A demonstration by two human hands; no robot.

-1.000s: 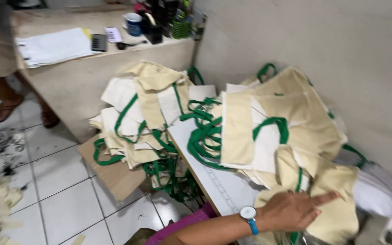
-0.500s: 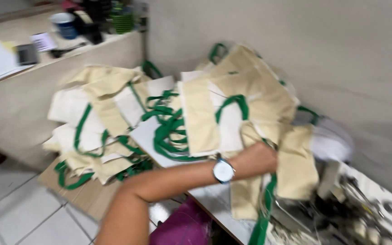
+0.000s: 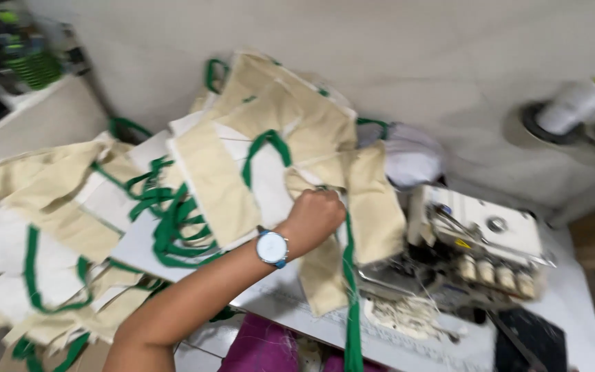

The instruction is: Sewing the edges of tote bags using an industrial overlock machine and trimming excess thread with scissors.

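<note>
The left hand [image 3: 319,215], mid-frame, has its fingers closed on a cream bag [image 3: 373,207] with a green strap [image 3: 350,275], picking it up beside the sewing machine [image 3: 480,248]. Next, pull it free gently. No right hand shows.

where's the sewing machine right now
In the head view, the white sewing machine sits at right on the worktable, just right of the cream bag with green strap that the left hand grips, below the thread cone.

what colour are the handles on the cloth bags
Green, on cream bags; the handles show best in the head view.
</note>
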